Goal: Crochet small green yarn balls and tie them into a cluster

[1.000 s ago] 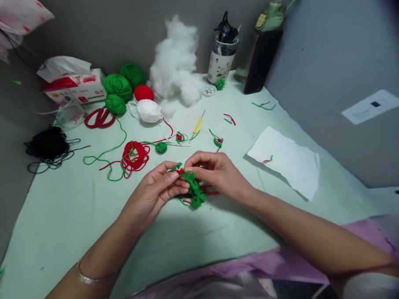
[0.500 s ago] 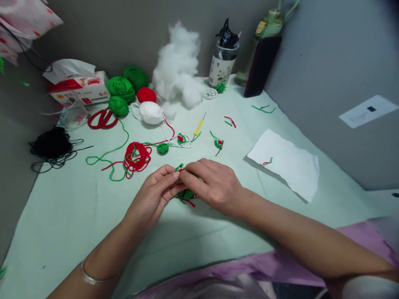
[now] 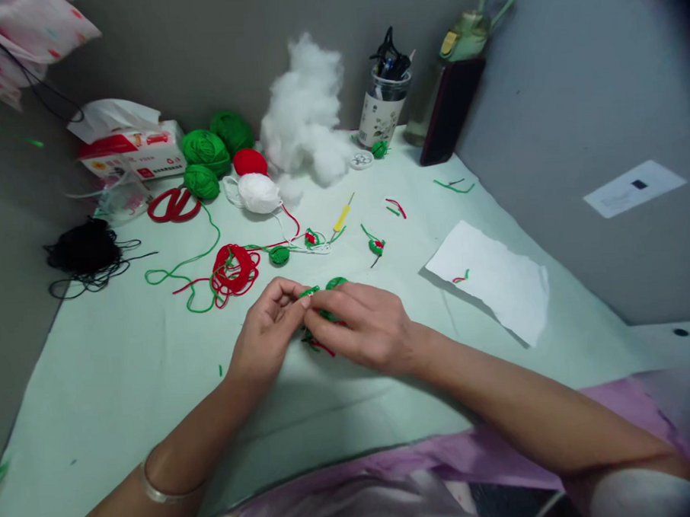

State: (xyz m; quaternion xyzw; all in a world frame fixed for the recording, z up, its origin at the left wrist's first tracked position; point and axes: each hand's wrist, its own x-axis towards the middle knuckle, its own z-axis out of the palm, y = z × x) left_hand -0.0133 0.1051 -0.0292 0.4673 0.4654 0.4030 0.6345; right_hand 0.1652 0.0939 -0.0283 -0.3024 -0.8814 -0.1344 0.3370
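Between my two hands is a small green crocheted piece (image 3: 310, 291), its edge showing above the fingertips. My left hand (image 3: 269, 325) pinches it from the left with thumb and forefinger. From the right, my right hand (image 3: 362, 322) closes over it with bent fingers that hide much of the work. Another rounded green crocheted bit (image 3: 335, 282) shows just beyond the right fingers, and I cannot tell whether it joins the held piece. Below the fingers, red and dark yarn ends (image 3: 324, 348) stick out. A short green yarn snippet (image 3: 220, 370) lies left of my left wrist.
Beyond my hands lie a red yarn tangle (image 3: 235, 271), a yellow-handled crochet hook (image 3: 342, 217) and a small red-green piece (image 3: 376, 246). Red-handled scissors (image 3: 174, 206), green yarn balls (image 3: 206, 152) and white stuffing (image 3: 307, 111) stand farther back. Torn white paper (image 3: 489, 283) lies right.
My hands have shifted their hold on the crocheted piece, and more green now shows above the right fingers. A green snippet near my left wrist has come into view.
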